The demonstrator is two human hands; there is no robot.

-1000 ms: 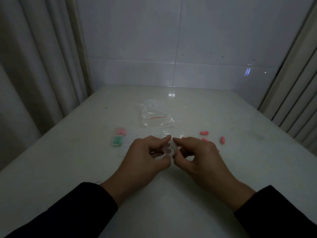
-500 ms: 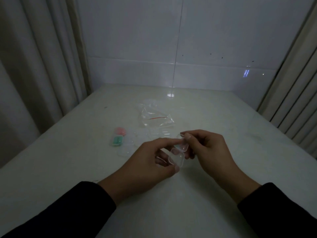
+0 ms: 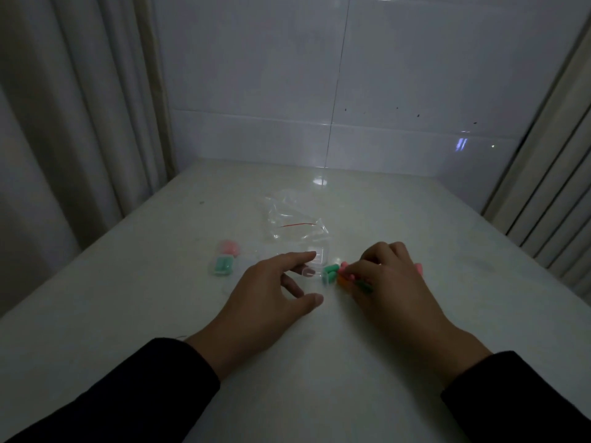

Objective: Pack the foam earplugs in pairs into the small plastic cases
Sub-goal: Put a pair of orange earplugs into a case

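A dim white table [image 3: 319, 362] runs to a tiled wall [image 3: 383, 75], curtains [image 3: 64, 123] at frame left. Mid-frame, the left hand [image 3: 268, 295] spreads around a clear case [image 3: 311, 273]; the right hand [image 3: 388, 282] pinches loose earplugs [image 3: 331, 273] beside it

Glossy smooth table [image 3: 319, 362], clear crinkled plastic bag [image 3: 295, 223], matt foam earplugs [image 3: 331, 272]

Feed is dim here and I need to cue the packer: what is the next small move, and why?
Probably pinch one matching pair, likely the two green earplugs, and drop them into the clear case. The right hand is already on the loose pile, and the left hand rests at the case.
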